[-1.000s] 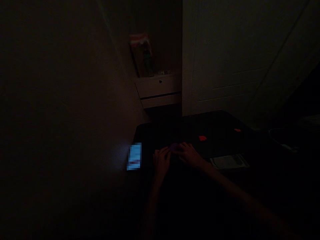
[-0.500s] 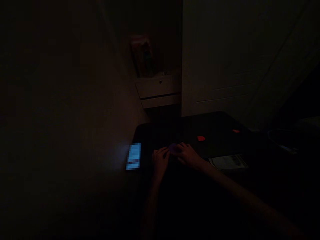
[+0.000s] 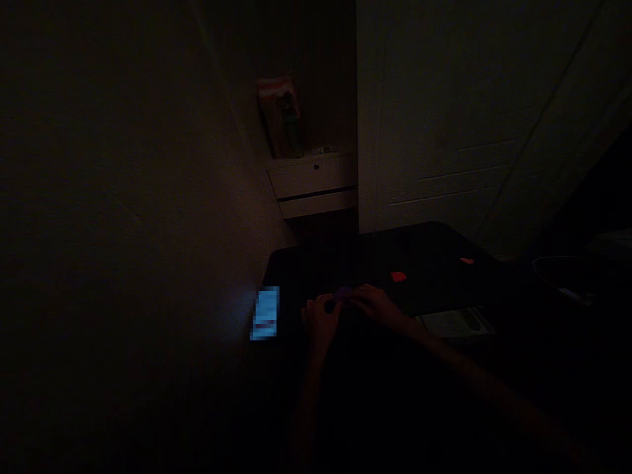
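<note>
In the dim head view, a small purple thing shows between my hands over the dark table; its kind is too dark to make out. My right hand has its fingers closed on the purple thing from the right. My left hand is at its left, fingers curled and the thumb side touching or very close to it. An orange-red flat piece lies on the table to the right, and a smaller orange-red piece lies farther right.
A lit blue screen, pixelated, stands at the table's left side by the wall. A pale printed sheet or packet lies at the table's near right edge. Behind are a drawer cabinet, a picture-covered packet on it, and a pale door panel.
My left hand has moved slightly right and curled more toward the purple thing. My right hand's fingers have come lower over it. The whole view has shifted a little.
</note>
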A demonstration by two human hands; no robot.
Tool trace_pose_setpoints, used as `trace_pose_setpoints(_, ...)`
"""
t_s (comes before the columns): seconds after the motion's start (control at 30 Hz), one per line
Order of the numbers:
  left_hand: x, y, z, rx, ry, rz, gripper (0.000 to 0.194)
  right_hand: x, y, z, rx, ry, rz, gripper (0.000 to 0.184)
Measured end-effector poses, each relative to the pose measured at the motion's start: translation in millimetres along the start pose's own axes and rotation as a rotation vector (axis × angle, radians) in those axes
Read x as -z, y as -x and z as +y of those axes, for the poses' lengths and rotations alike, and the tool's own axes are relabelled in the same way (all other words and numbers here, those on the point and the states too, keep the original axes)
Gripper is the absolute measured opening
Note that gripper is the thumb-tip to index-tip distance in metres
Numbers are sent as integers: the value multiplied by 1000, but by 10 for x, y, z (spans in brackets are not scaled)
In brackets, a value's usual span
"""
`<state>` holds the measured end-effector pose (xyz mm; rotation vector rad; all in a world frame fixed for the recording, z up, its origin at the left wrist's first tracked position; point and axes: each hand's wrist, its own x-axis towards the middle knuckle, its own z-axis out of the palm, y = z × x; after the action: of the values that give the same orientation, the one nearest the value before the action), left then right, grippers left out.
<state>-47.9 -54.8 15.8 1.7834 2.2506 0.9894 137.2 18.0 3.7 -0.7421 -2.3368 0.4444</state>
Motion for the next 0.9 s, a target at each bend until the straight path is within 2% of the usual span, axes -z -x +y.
trace_pose_setpoints(0.23,28,-37,26,42,35,-57,16,-48,-113,-20,-119,33,-23,23)
trace_pose_setpoints(0.43,31,-36,39,44,27,-72,18,31,-181,-151,-220,161,-158,25)
trace_pose_setpoints(0.63,24,-31,54,63,30,-70,19,110,-190,-251,-237,275,-228,33)
trace_pose_setpoints(0.7,10,-29,47,64,21,-63,19,128,-184,-226,-245,295,-209,43)
trace_pose_setpoints(0.83,-19,-18,14,40,13,-17,23,115,-176,-91,-325,328,-184,80)
trace_pose_setpoints(0.9,-24,-13,-5,23,27,-5,23,81,-185,-18,-351,316,-192,79)
